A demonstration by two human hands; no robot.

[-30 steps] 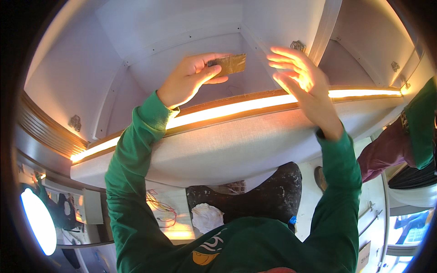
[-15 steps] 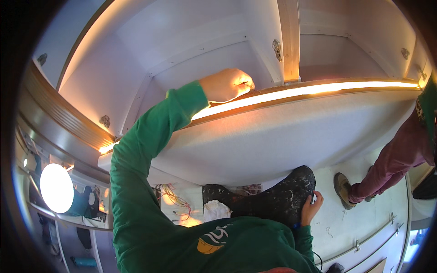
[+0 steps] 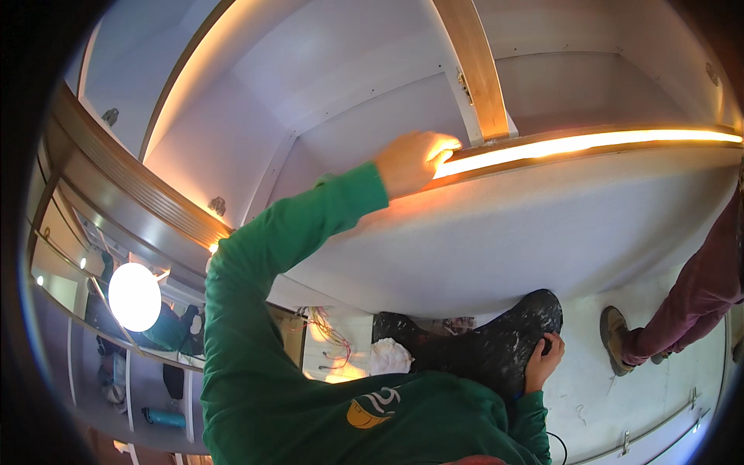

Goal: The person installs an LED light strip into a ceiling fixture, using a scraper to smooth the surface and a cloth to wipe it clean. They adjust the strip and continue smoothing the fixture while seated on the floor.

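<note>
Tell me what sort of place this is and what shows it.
Perhaps a caravan or camper interior under construction: open white-walled compartments with brown wooden framing, a glowing, warm-white light strip along their lower edge, and loose red and yellow wires below.

Glaring light strip (image 3: 589,144), blown-out round lamp (image 3: 135,297), fisheye distortion
</note>
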